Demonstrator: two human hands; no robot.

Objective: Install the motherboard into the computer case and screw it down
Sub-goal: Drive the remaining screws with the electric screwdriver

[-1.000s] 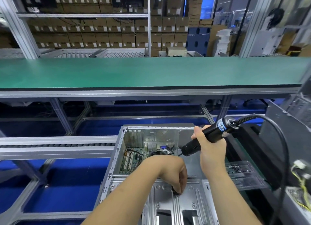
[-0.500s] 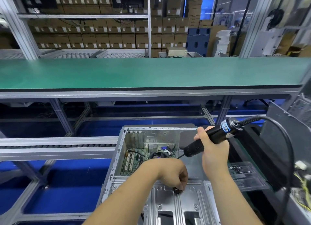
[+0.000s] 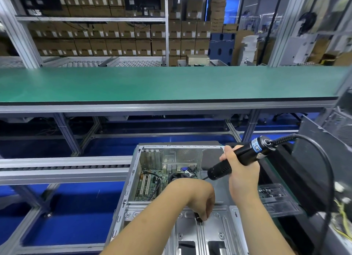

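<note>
Left hand [image 3: 204, 203]: fingers curled down, pinching a small dark screw [image 3: 198, 219] over the metal bracket [image 3: 209, 233].
Right hand [image 3: 241, 170]: wrapped round the screwdriver [image 3: 238, 158], tip hanging above the case [image 3: 133, 178].
Motherboard [image 3: 150, 184]: lying inside the case floor.
Risk: the screw could slip from the pinch and drop into the case.

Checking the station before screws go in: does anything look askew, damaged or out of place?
Nothing stands out. The motherboard lies flat inside the computer case, the right hand grips the electric screwdriver, and the left hand pinches something small and dark.
</note>
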